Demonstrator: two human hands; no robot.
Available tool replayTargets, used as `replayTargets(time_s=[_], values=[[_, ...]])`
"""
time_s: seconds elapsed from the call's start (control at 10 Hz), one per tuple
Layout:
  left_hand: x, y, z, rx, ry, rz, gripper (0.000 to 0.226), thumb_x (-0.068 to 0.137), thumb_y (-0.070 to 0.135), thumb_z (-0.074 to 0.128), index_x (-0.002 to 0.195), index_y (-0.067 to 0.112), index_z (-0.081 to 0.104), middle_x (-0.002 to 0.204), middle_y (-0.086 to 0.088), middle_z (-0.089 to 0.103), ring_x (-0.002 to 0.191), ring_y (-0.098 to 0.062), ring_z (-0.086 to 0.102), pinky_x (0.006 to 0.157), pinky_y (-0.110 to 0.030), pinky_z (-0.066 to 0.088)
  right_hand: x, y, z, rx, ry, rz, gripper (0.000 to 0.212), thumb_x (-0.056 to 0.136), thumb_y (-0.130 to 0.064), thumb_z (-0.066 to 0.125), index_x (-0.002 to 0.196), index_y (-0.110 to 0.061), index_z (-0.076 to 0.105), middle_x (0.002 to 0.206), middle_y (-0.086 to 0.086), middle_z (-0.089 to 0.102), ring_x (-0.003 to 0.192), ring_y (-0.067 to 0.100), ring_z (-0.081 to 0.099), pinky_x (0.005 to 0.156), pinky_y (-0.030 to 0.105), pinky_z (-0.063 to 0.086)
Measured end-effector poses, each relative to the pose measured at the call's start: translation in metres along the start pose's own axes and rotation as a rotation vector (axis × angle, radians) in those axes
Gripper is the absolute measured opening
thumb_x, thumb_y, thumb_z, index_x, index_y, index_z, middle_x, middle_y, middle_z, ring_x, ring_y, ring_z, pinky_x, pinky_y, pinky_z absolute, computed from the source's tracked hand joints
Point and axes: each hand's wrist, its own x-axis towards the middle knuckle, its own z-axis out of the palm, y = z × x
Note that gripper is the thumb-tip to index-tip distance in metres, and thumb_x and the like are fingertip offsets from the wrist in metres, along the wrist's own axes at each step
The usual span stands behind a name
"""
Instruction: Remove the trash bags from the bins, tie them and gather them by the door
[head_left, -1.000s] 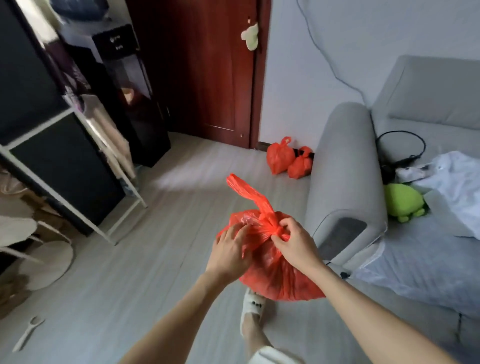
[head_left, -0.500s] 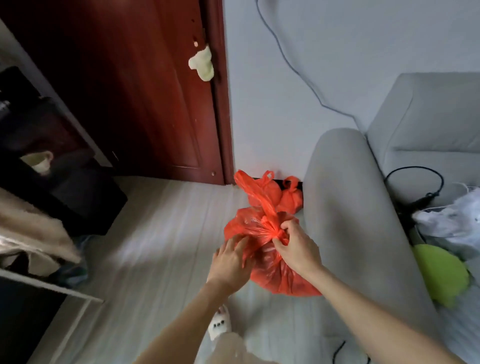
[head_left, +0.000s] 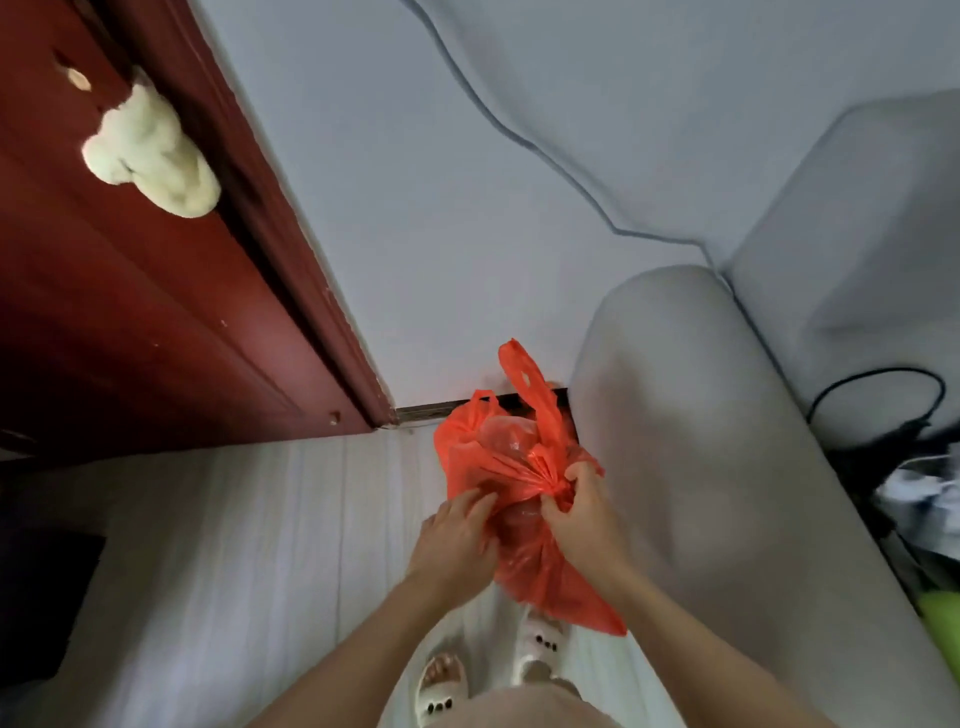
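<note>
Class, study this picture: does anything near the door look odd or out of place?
Yes: a pale fluffy cloth is bunched on the red door where a handle would sit, hiding it. Nothing looks spilled from the orange bag.

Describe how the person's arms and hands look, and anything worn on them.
Both forearms are bare, with no sleeves in view. The left hand and the right hand wear no gloves, and no rings, watch or bracelet show on the fingers or wrists that are in view. No markings are visible on either arm. The upper arms lie outside the frame.
</note>
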Motion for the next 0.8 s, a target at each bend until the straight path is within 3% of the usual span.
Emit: replayTargets(time_s=[0.2, 0.3, 0.4, 0.5, 0.7, 0.8], values=[[0.151, -0.003, 0.021, -0.061, 0.010, -0.048, 0.056, 0.088, 0.023, 0.045, 0.142, 0.021, 0.029, 0.147, 0.002, 0.033, 0.132, -0.021, 0.035, 0.108, -0.037, 0.033, 0.148, 0.030, 0.038, 0.143, 0.072, 0.144, 0.024, 0.080, -0.025, 0.058, 0.098, -0.014, 0.046, 0.106, 0.010, 0.057, 0.097, 0.034, 0.056, 0.083, 0.044, 0.046], [0.248, -0.028, 0.071, -0.034, -0.030, -0.023, 0.059, 0.086, 0.025, 0.046, 0.142, 0.021, 0.029, 0.148, 0.002, 0.033, 0.134, -0.021, 0.033, 0.109, -0.034, 0.031, 0.237, 0.071, 0.087, 0.164, 0.122, 0.185, 0.026, 0.082, -0.023, 0.059, 0.101, -0.010, 0.047, 0.109, 0.013, 0.057, 0.100, 0.034, 0.056, 0.083, 0.040, 0.042], [0.322, -0.053, 0.116, 0.020, -0.077, -0.034, 0.066, 0.080, 0.035, 0.037, 0.144, 0.027, 0.023, 0.152, 0.003, 0.025, 0.138, -0.020, 0.026, 0.112, -0.039, 0.028, 0.308, 0.109, 0.136, 0.212, 0.185, 0.203, 0.026, 0.082, -0.019, 0.061, 0.100, -0.005, 0.047, 0.108, 0.017, 0.058, 0.101, 0.035, 0.055, 0.085, 0.041, 0.041], [0.374, -0.082, 0.157, 0.081, -0.097, -0.048, 0.066, 0.086, 0.030, 0.042, 0.146, 0.029, 0.013, 0.155, 0.001, 0.015, 0.142, -0.021, 0.015, 0.114, -0.041, 0.022, 0.364, 0.152, 0.187, 0.287, 0.233, 0.275, 0.031, 0.082, -0.018, 0.062, 0.103, 0.000, 0.047, 0.109, 0.022, 0.058, 0.102, 0.037, 0.056, 0.089, 0.044, 0.043], [0.428, -0.119, 0.191, 0.181, -0.144, -0.054, 0.067, 0.090, 0.028, 0.042, 0.146, 0.029, 0.007, 0.157, 0.000, 0.006, 0.144, -0.023, 0.005, 0.116, -0.045, 0.015, 0.425, 0.198, 0.240, 0.351, 0.063, 0.289, 0.051, 0.091, -0.013, 0.048, 0.136, 0.003, 0.029, 0.141, 0.023, 0.038, 0.131, 0.031, 0.039, 0.106, 0.032, 0.029], [0.423, -0.119, 0.184, 0.188, -0.168, -0.046, 0.063, 0.090, 0.028, 0.041, 0.146, 0.028, 0.010, 0.156, -0.001, 0.010, 0.144, -0.024, 0.008, 0.116, -0.047, 0.016, 0.425, 0.194, 0.229, 0.259, 0.016, 0.304, 0.050, 0.091, -0.014, 0.044, 0.138, -0.002, 0.032, 0.142, 0.021, 0.038, 0.132, 0.032, 0.036, 0.106, 0.030, 0.027]])
